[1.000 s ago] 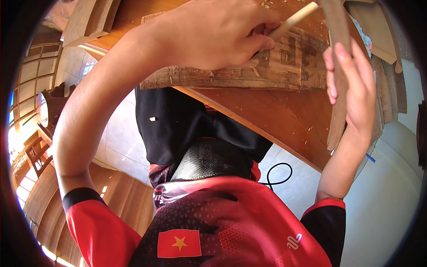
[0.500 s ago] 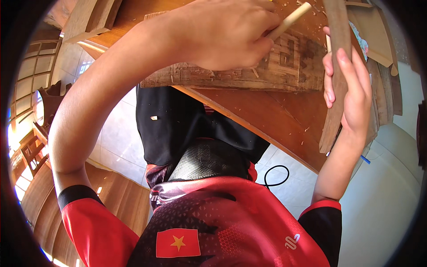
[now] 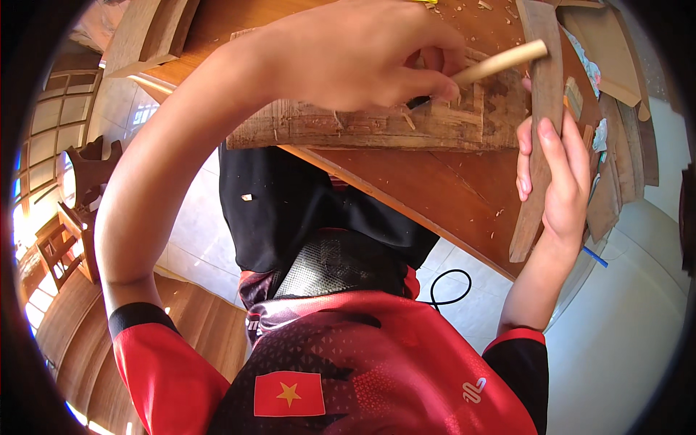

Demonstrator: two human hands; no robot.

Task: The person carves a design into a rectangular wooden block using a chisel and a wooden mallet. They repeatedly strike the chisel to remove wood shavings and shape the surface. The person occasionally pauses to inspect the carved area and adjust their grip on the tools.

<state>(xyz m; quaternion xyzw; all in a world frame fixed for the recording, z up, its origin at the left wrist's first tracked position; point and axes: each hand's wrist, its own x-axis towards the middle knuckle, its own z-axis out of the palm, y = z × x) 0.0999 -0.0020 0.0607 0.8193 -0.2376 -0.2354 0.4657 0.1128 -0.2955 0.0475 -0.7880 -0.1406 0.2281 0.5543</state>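
My left hand (image 3: 391, 61) grips a chisel with a round, pale wooden handle (image 3: 504, 63). The handle leans up and to the right, and a bit of dark metal shows under my fingers. Beneath lies a brown board (image 3: 304, 125) with square lines carved into its right part and loose slivers on it. In my right hand (image 3: 562, 170) is a long, slightly curved wooden bar (image 3: 545, 94), fingers on one side and the palm on the other. The tip of the chisel handle overlaps the bar in view; whether they touch, I cannot tell.
The board rests on a reddish-brown wooden table (image 3: 435, 181) scattered with shavings. Wooden pieces (image 3: 148, 36) stand at the far left, and more planks (image 3: 623, 156) lean at the right. A black cable loop (image 3: 451, 286) shows beyond the table's near edge.
My right hand has drawn the bar a little nearer and to the left. The chisel handle has swung right and nearer, its end now over the bar. My left fingers have shifted slightly.
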